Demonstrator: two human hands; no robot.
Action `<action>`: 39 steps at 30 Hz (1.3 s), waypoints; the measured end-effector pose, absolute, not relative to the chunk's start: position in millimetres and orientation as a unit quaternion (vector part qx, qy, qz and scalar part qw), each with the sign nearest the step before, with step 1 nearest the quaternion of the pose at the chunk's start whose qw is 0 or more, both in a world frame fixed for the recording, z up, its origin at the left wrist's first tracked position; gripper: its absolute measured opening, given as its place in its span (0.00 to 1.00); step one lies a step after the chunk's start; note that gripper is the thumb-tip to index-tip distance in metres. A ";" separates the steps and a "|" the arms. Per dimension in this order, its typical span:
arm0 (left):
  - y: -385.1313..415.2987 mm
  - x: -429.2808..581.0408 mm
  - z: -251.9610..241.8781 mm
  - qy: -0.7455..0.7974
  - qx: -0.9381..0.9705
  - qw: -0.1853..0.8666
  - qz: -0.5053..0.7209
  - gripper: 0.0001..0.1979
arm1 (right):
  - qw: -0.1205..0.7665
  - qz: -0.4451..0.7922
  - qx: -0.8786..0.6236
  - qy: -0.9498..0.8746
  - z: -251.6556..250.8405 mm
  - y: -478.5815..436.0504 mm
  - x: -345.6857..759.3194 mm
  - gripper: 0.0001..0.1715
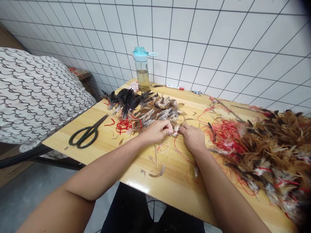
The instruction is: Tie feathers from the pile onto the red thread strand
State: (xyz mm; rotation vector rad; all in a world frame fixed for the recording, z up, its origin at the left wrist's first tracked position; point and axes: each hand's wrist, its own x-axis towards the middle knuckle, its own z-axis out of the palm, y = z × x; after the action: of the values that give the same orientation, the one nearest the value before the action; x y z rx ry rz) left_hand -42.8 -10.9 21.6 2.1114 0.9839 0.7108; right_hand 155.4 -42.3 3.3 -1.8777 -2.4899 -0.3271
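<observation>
Over the middle of the table, my left hand [159, 131] is closed in a pinch at a red string [175, 132] wound at the base of a small feather bundle [178, 127]. My right hand [193, 138] faces it from the other side, its fingers closed on the same bundle. The fingertips partly hide the bundle. A loose red tail runs down the tabletop beside my right wrist. Just behind my hands lies a pile of brown and white feathers [157, 111], with black feathers [128, 100] to its left.
Black-handled scissors [84, 136] lie at left, near coiled red cord [123, 126]. A bottle [143, 72] and a marker [174, 87] stand and lie along the tiled wall. Tangled red string [227, 136] and a heap of tied brown feathers [279, 139] cover the right side.
</observation>
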 end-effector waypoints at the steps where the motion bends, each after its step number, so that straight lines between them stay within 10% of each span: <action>1: -9.7 -42.9 20.4 0.381 0.807 0.358 0.274 0.05 | 0.010 -0.102 -0.607 -0.788 3.1 -42.9 155.8 0.17; 9: -10.7 -35.0 13.6 0.348 0.701 0.535 0.318 0.06 | 0.111 0.016 -0.671 -0.733 -1.9 -46.2 154.7 0.17; 17: -13.3 -34.3 13.8 0.325 0.806 0.359 0.341 0.04 | 0.378 0.291 -0.584 -0.657 -4.6 -44.8 154.5 0.20; 23: -9.9 -31.1 5.7 0.264 0.855 0.265 0.359 0.05 | 0.413 0.389 -0.582 -0.583 -4.6 -44.1 143.5 0.22; 39: 6.0 -49.1 16.8 0.357 0.810 0.229 0.404 0.05 | 0.394 0.206 -0.727 -0.523 108.2 -98.3 221.8 0.22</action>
State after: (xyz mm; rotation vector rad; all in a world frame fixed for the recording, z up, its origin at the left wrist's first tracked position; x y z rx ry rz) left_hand -49.1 6.0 16.8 2.2294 0.9838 1.1126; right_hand 221.8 -98.3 108.2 -1.8437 -1.3273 0.5224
